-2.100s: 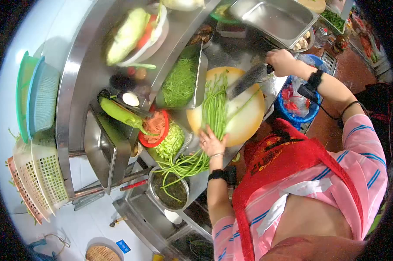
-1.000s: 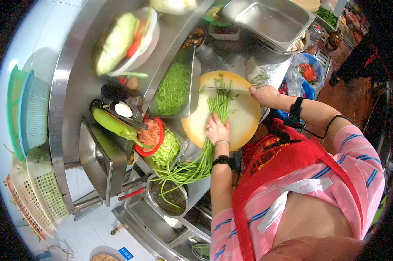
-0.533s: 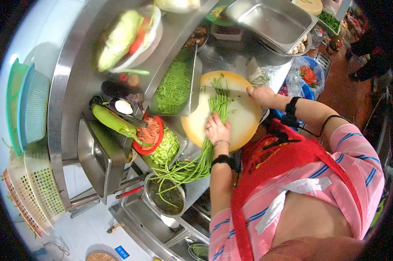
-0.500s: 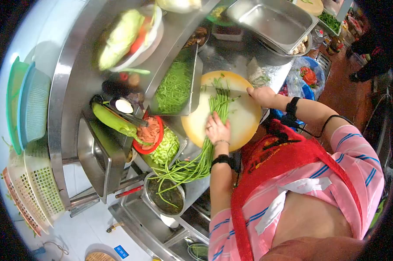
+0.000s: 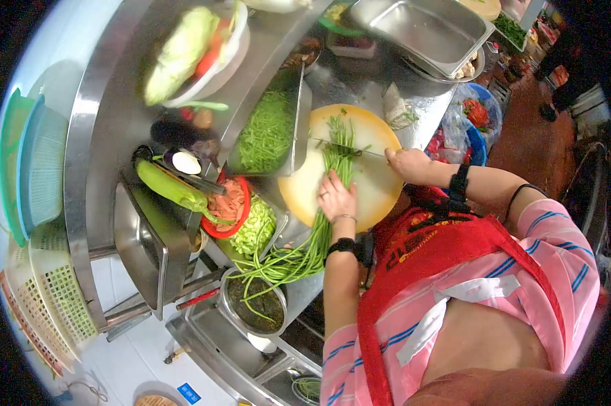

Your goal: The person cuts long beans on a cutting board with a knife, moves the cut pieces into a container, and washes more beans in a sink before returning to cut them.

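Note:
A bundle of long green beans (image 5: 305, 254) runs from the counter edge onto the round cutting board (image 5: 380, 193). My left hand (image 5: 337, 197) presses the bundle down on the board, fingers wrapped over it. In my right hand (image 5: 408, 165) is the handle of a knife (image 5: 366, 150); its thin blade lies across the beans, a short way beyond my left fingers. Short cut bean pieces (image 5: 340, 126) lie on the far side of the blade. Beside the board, a metal tray (image 5: 301, 128) holds many cut green pieces.
Left of the board stand a red bowl (image 5: 245, 215) of sliced pinkish food and chopped pale-green vegetable (image 5: 254, 229). Bean ends hang over a metal pot (image 5: 280, 323) near the sink. A large steel pan (image 5: 424, 34) sits at the back, and a wrapped packet (image 5: 398, 108) lies behind the board.
The knife blade has turned to a slant across the beans, its handle end lower in view. My right hand has shifted slightly down; my left hand keeps its hold on the bundle.

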`<state>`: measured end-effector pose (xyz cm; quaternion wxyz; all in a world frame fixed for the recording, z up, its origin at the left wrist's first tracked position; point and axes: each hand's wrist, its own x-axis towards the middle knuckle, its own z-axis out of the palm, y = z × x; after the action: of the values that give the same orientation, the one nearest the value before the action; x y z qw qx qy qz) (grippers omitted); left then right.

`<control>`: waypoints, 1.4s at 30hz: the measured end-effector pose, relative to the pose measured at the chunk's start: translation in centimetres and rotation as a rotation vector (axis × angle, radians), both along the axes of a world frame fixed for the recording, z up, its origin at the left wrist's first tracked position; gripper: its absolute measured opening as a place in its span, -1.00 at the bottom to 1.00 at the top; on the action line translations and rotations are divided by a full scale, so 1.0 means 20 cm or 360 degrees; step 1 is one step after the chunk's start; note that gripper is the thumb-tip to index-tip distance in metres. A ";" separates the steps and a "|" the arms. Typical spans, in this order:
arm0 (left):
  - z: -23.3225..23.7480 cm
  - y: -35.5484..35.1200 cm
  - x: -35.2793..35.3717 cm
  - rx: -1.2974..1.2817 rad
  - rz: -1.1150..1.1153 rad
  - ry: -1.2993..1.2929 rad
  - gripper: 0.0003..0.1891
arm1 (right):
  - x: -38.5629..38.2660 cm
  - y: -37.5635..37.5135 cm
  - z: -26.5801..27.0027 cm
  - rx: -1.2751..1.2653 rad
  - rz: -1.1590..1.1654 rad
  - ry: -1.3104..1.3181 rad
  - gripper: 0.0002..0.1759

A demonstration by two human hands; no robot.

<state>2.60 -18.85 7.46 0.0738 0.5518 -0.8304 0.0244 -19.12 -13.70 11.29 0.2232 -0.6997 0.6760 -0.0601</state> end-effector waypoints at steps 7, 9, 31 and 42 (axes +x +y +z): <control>-0.02 -0.01 0.00 -0.0022 -0.0015 -0.0023 -0.32 | 0.07 -0.15 0.00 -0.0006 -0.0062 -0.0073 -0.70; -0.01 0.01 0.00 -0.0014 0.0032 0.0014 -0.31 | 0.00 -0.10 0.02 -0.0010 -0.0072 -0.0083 -0.71; -0.02 0.03 -0.01 0.0026 0.0120 0.0006 -0.33 | 0.06 0.06 0.17 0.0296 0.0108 0.0209 -0.63; -0.03 0.07 0.01 0.0031 0.0063 0.0117 -0.19 | 0.01 0.01 0.06 0.0029 -0.0015 -0.0044 -0.72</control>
<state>2.81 -17.45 6.88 0.0983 0.5694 -0.8162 -0.0027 -18.90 -13.53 12.40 0.2388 -0.6936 0.6765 -0.0647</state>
